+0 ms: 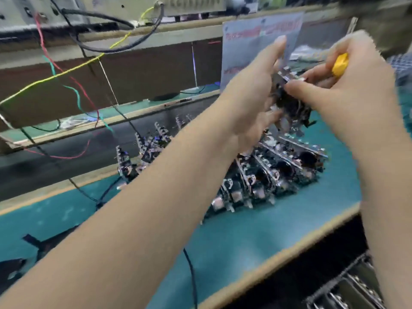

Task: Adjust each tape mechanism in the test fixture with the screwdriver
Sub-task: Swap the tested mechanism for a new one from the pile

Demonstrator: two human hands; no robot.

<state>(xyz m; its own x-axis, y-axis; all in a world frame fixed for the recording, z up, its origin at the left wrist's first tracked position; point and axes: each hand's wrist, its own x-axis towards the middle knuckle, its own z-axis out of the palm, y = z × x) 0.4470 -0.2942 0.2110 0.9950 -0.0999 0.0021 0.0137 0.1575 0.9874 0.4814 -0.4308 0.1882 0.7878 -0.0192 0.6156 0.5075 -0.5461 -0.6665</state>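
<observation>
One mechanism (289,103), a dark metal-and-plastic assembly, is held raised above the pile of mechanisms (267,175) on the green tabletop (245,237); blur hides its long axis. Left hand (249,94) grips its left side, fingers curled round. Right hand (347,85) pinches its right side, yellow-handled screwdriver (340,64) tucked in the palm.

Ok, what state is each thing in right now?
Left hand: holds the black and metal tape mechanism above the bench.
Right hand: grips the yellow-handled screwdriver, thumb on the mechanism.
Row of tape mechanisms: lying on the green bench mat, untouched.
</observation>
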